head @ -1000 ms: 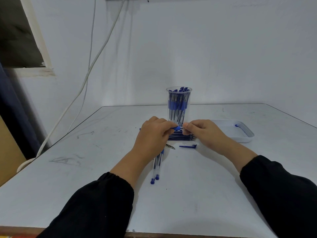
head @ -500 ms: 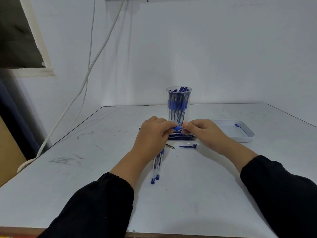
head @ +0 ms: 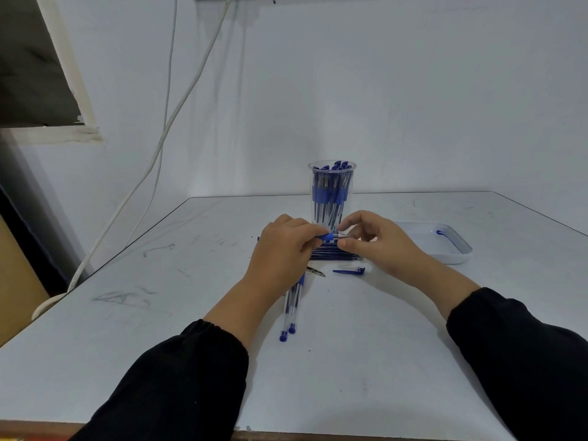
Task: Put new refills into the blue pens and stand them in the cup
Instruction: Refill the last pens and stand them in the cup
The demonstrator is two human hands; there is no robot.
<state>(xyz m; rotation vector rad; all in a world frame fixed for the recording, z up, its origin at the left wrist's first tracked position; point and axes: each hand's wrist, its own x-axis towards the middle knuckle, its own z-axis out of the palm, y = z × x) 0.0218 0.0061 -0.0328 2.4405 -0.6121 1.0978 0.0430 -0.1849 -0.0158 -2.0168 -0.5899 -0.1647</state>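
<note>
My left hand [head: 284, 249] grips a blue pen [head: 327, 237] by its blue grip section, just in front of the clear cup [head: 332, 192]. My right hand [head: 378, 241] pinches the pen's metal tip end with thumb and forefinger, the other fingers raised. The cup stands upright at mid-table with several blue pens in it. Two clear pens with blue ends [head: 291, 310] lie on the table below my left wrist. A row of dark refills [head: 335, 253] lies under my hands, partly hidden. A blue pen cap [head: 350, 270] lies just in front of them.
A shallow white tray [head: 458, 254] sits to the right with a blue piece [head: 440, 233] in it. A small metal part [head: 316, 271] lies by my left hand. White cables [head: 165, 135] hang down the wall at the left. The table's front edge is near my sleeves.
My right hand's fingers have lifted and spread, and only thumb and forefinger stay on the pen's tip. My left hand and the pen have hardly moved.
</note>
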